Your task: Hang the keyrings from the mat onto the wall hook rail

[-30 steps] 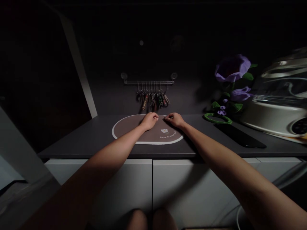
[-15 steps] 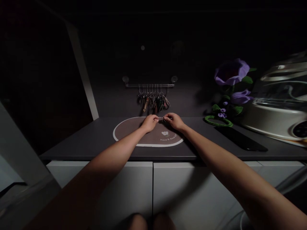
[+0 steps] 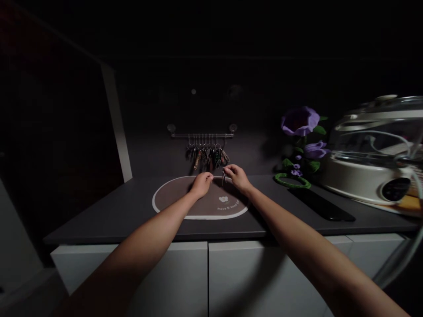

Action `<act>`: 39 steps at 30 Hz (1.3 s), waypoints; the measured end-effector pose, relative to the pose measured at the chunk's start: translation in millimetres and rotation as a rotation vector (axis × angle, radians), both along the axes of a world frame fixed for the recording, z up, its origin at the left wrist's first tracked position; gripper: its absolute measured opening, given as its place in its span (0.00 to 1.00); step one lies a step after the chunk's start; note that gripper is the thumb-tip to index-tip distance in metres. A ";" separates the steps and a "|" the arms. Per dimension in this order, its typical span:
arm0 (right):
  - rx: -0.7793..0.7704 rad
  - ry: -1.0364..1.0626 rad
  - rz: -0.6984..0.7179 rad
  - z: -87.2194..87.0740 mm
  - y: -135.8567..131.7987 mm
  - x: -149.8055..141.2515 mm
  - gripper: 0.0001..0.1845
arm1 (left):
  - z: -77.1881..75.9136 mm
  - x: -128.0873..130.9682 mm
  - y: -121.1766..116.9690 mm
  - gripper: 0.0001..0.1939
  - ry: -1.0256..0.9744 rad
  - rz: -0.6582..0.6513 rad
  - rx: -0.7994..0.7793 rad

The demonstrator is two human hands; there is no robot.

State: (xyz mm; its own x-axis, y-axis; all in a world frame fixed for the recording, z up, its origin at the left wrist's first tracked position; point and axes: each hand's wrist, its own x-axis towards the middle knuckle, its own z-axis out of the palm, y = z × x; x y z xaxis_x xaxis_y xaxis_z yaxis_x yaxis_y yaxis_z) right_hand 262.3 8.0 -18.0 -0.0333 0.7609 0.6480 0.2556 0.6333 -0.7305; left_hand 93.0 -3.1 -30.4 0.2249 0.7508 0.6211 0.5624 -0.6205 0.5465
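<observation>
My right hand (image 3: pixel 237 178) pinches a small thin metal clip (image 3: pixel 224 177), which hangs down from its fingertips over the far edge of an oval brown mat (image 3: pixel 172 198) with a white rim. My left hand (image 3: pixel 201 185) rests curled just above the mat, a short gap from the clip. Nothing shows in its fingers, though they could hide something tiny. Directly beyond the hands, several bunches of keys (image 3: pixel 206 157) hang from a wall-mounted rail (image 3: pixel 202 135).
The dark countertop (image 3: pixel 99 224) runs above white cabinet doors (image 3: pixel 172 273). To the right stand artificial purple flowers (image 3: pixel 300 121) with a green ring (image 3: pixel 292 180) beside them, a flat black slab (image 3: pixel 320 204), and a large white appliance with a glass lid (image 3: pixel 373 154).
My hands have drawn apart; the metal clip, earlier pinched between them, now hangs from my right hand alone. The view has tilted up, so the counter sits lower in the picture.
</observation>
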 end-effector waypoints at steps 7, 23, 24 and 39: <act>-0.117 0.289 0.054 14.1 5.7 -5.3 0.17 | -2.7 1.0 3.3 0.09 -0.071 -0.015 -0.026; 0.099 0.202 -0.367 74.9 74.1 -1.9 0.19 | -7.3 1.2 7.6 0.10 -0.156 -0.030 -0.088; 0.107 0.207 -0.387 76.0 78.1 -1.5 0.19 | -7.2 1.1 7.6 0.10 -0.152 -0.026 -0.087; 0.014 0.196 -0.419 63.6 103.1 0.6 0.16 | -9.1 -0.5 11.2 0.10 -0.144 -0.010 -0.080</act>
State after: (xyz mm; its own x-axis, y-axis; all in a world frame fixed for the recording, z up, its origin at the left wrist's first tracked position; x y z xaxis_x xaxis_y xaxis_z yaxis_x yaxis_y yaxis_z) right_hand 262.9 111.2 45.6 0.4000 0.6736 0.6215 0.3495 0.5148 -0.7828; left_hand 92.5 8.1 -39.6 0.1456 0.7970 0.5861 0.4684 -0.5774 0.6687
